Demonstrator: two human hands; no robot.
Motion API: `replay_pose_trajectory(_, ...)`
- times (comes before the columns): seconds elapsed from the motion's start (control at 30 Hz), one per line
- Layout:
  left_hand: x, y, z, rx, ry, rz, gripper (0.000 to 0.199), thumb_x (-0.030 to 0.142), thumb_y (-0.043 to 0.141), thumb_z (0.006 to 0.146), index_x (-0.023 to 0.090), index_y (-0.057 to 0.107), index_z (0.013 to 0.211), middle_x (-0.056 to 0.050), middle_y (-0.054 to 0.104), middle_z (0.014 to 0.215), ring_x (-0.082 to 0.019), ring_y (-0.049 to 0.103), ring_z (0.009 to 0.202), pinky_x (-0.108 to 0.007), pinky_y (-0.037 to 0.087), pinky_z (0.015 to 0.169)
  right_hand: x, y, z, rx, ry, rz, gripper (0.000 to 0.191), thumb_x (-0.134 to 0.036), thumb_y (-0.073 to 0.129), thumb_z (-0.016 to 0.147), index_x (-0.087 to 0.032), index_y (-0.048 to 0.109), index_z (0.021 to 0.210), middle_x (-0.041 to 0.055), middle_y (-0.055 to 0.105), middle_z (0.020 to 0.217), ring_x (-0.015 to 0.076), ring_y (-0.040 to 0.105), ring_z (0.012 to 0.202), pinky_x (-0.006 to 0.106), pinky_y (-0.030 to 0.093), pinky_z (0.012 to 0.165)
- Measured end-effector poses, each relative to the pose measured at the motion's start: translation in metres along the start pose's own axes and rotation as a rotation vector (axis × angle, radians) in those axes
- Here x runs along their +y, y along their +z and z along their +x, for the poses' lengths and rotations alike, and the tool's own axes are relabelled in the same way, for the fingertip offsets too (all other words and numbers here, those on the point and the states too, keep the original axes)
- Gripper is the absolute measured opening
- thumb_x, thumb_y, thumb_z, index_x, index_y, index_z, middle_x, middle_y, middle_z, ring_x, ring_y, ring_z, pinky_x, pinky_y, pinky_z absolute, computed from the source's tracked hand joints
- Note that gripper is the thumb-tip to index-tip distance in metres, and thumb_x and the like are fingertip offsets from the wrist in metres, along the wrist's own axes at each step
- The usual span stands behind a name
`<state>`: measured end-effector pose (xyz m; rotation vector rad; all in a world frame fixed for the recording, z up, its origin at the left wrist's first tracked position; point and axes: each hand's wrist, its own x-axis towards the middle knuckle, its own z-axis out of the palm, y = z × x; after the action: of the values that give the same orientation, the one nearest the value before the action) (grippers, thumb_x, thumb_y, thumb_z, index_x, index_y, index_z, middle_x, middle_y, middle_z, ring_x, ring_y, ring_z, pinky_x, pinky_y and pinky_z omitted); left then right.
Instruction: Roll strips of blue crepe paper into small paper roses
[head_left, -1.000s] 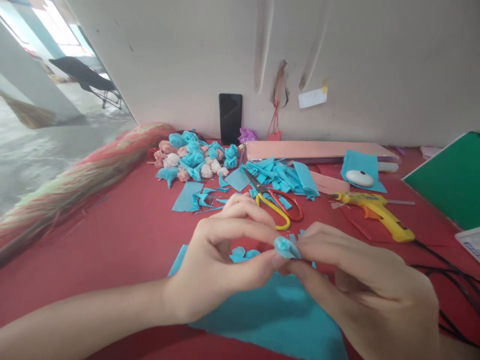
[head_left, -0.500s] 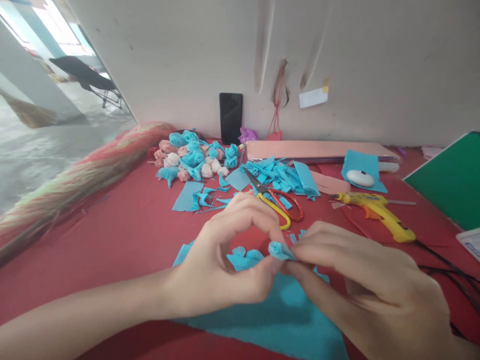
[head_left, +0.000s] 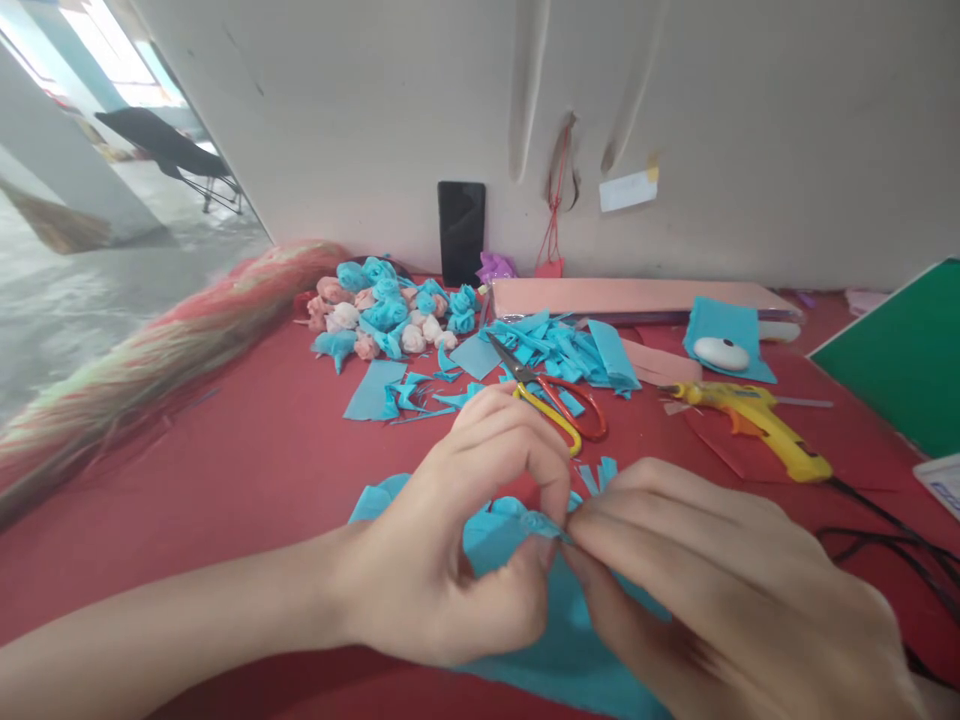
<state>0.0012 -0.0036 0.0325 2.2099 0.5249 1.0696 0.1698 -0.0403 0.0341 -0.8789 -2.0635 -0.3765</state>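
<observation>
A small rolled piece of blue crepe paper [head_left: 541, 524] is pinched between the fingertips of both hands. My left hand [head_left: 480, 540] has its thumb and forefinger curled round into a ring, closed on the roll's left part. From the right, my right hand [head_left: 720, 570] grips the other end with thumb and fingers. Beneath both hands lies a large sheet of blue crepe paper [head_left: 570, 650], partly covered by them. Scissors [head_left: 559, 402] with red and yellow handles rest just beyond my left hand.
Paper roses [head_left: 386, 312] in blue, pink and white are heaped at the back. Blue scraps [head_left: 555, 350] lie beside them. A yellow glue gun [head_left: 757, 420] with a black cord sits right. A phone [head_left: 461, 232] leans on the wall; a fibre bundle [head_left: 172, 330] lines the left edge.
Both hands have moved slightly down and closer together, with the roll between them. The roll is tilted flatter and more hidden by the fingers.
</observation>
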Motion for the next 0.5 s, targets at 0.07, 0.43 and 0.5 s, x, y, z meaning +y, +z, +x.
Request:
replay_pose_trajectory(0.07, -0.001, 0.000, 0.000, -0.016, 0.011, 0.016, 0.017, 0.005, 0.045, 0.070, 0.020, 0.046, 0.079, 0.001, 0.053, 0.078, -0.014, 0.053, 0.076, -0.036, 0.042, 0.090, 0.000, -0.001, -0.003, 0.028, -0.014, -0.046, 0.021, -0.008, 0.059, 0.086, -0.017, 0.069, 0.071, -0.0021, 0.071, 0.060, 0.0105, 0.061, 0.049, 0.021, 0.051, 0.051)
replay_pose_trajectory(0.43, -0.006, -0.005, -0.001, -0.057, 0.097, 0.117, 0.022, 0.007, 0.049, 0.068, 0.021, 0.045, 0.084, -0.001, 0.058, 0.084, -0.018, 0.057, 0.082, -0.046, 0.030, 0.111, 0.002, 0.004, -0.007, 0.038, -0.021, -0.026, 0.017, -0.009, 0.059, 0.081, -0.017, 0.069, 0.071, -0.0002, 0.069, 0.055, 0.0151, 0.060, 0.046, 0.032, 0.046, 0.043)
replay_pose_trajectory(0.5, -0.006, -0.005, -0.001, -0.053, 0.094, 0.126, 0.021, 0.007, 0.051, 0.069, 0.021, 0.046, 0.083, -0.001, 0.058, 0.084, -0.017, 0.057, 0.082, -0.046, 0.029, 0.111, 0.001, 0.001, -0.002, 0.049, -0.021, 0.009, 0.019, -0.006, 0.056, 0.080, -0.016, 0.069, 0.070, 0.0002, 0.068, 0.054, 0.0144, 0.058, 0.045, 0.032, 0.042, 0.041)
